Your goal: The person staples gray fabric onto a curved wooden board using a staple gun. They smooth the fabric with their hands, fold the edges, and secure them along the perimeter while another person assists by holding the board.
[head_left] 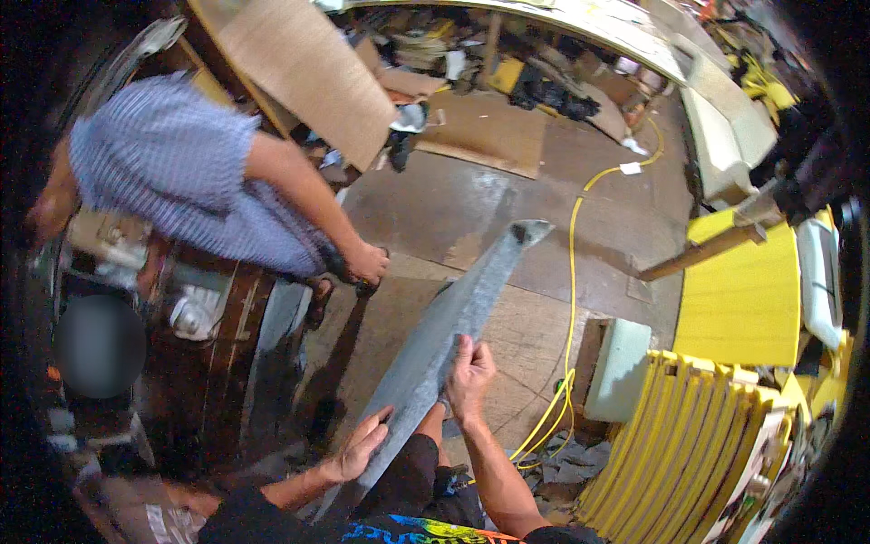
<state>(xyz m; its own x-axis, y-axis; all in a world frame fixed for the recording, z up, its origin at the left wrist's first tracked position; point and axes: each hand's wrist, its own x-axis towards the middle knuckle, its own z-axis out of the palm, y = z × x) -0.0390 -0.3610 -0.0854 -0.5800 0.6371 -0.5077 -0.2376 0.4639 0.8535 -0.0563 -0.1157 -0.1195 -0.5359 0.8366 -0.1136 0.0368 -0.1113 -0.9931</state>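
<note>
A long grey panel (435,335), which looks fabric-covered, is tilted in front of me. Its narrow edge faces up and its far end tapers to a corner with a dark spot. My right hand (471,376) is closed around the right side of the panel about halfway along, thumb up. Nearer to me, my left hand (360,449) supports the panel's left side, its fingers lying along the surface; its fingertips are partly hard to make out. The panel's lower part runs down past my legs, where its end is hidden.
A person in a blue checked garment (181,163) bends at the left, a dark object in one hand. A yellow hose (573,272) crosses the floor. Stacked yellow-edged panels (671,435) and a pale green cushion (619,367) stand at the right. A brown board (308,77) leans at the back.
</note>
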